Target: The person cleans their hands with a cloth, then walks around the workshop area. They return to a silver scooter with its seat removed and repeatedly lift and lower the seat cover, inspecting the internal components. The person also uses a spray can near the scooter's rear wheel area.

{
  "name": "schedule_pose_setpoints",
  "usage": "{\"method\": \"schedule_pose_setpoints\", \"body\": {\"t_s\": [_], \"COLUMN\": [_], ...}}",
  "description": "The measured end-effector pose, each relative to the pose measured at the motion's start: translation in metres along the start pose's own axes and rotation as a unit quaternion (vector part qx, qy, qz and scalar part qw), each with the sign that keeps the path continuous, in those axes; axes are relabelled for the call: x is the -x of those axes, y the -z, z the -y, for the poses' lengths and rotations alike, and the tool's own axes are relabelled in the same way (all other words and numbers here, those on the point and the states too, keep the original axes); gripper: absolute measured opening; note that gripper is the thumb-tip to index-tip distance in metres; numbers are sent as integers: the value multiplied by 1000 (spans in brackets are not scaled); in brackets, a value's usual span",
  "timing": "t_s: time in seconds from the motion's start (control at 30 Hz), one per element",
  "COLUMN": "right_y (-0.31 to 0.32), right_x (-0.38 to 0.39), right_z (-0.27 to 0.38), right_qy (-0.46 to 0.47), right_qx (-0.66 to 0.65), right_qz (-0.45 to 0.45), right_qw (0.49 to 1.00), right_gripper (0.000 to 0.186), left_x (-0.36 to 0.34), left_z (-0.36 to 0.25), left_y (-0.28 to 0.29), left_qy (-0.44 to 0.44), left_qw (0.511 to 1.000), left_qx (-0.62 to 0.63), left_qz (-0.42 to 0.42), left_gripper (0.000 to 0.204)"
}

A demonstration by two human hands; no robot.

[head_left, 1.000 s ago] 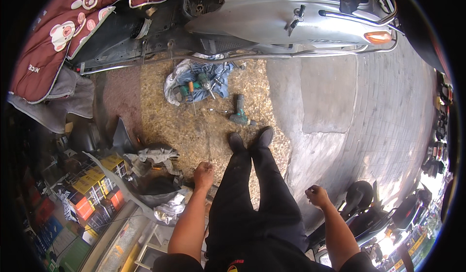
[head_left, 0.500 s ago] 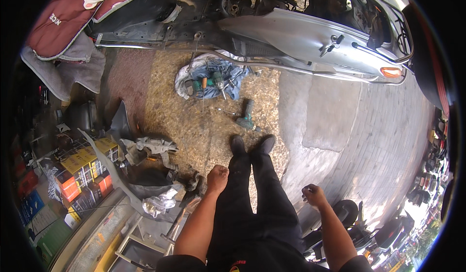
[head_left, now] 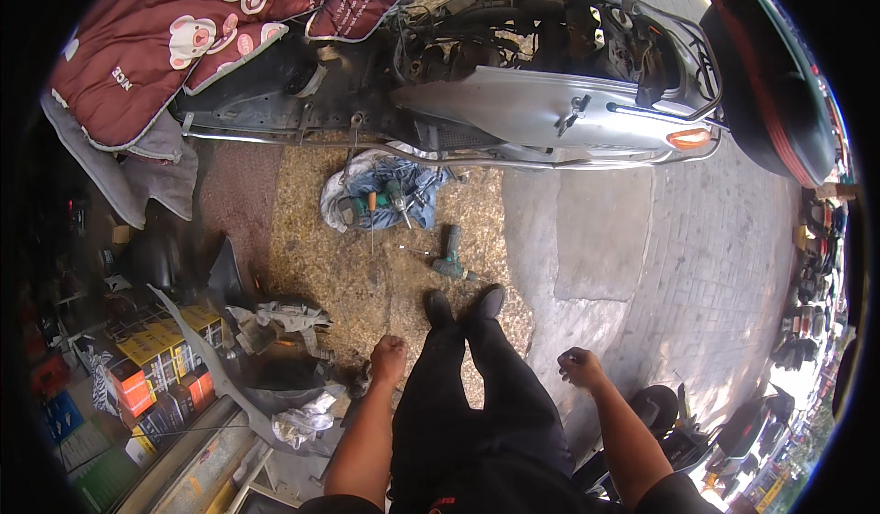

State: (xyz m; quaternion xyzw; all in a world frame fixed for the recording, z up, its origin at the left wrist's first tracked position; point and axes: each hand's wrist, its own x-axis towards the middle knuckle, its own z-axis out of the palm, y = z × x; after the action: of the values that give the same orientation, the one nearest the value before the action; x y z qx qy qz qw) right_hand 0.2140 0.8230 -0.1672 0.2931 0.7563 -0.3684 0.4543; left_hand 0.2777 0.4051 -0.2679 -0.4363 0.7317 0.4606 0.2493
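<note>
My left hand (head_left: 388, 360) hangs beside my left leg, its fingers curled into a loose fist with nothing showing in them. Out from my right leg, my right hand (head_left: 580, 368) is closed too; dark shading at its fingertips hides whether it holds something small. Neither hand touches anything around it. On the ground past my shoes lies a green-and-black cordless drill (head_left: 450, 255). Farther off, a second power tool (head_left: 397, 198) rests on a bundled blue-and-white cloth (head_left: 365, 180), near a screwdriver with an orange handle (head_left: 372, 202).
A silver scooter (head_left: 513, 110) with its inner frame exposed stretches across the far side, a maroon quilted cover (head_left: 137, 74) over its left end. Boxes (head_left: 170, 340) and loose body panels (head_left: 197, 335) crowd the left. A black top case (head_left: 770, 83) juts out at far right.
The view has shifted, so the scooter and tools sit lower and slightly left, with more of the cover and top case showing. My left hand has swung slightly left and down; both hands remain closed.
</note>
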Motion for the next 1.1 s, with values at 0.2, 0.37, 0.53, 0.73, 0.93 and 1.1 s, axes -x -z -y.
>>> {"method": "schedule_pose_setpoints", "body": {"t_s": [0.2,0.37,0.53,0.73,0.93,1.1], "right_y": [9,14,25,55,120,204], "right_x": [9,18,22,-1,-35,-28], "right_z": [-5,-15,-36,-68,-105,-143], "right_qy": [29,42,37,30,53,-5], "right_qx": [-13,-67,-102,-83,-117,-115], "right_qz": [-45,-57,-46,-35,-22,-66], "right_qw": [998,995,993,995,992,991], "right_gripper": [28,28,25,26,25,24], "left_x": [1,5,-1,9,64,100], "left_z": [-28,-45,-44,-42,-76,-114], "left_y": [2,16,14,-19,-100,-197], "left_qy": [-45,-78,-69,-54,-33,-105], "left_qw": [999,997,995,996,996,988], "left_qx": [9,-12,-74,-71,-88,-90], "left_qz": [24,9,19,-14,-6,65], "left_gripper": [25,27,27,25,25,18]}}
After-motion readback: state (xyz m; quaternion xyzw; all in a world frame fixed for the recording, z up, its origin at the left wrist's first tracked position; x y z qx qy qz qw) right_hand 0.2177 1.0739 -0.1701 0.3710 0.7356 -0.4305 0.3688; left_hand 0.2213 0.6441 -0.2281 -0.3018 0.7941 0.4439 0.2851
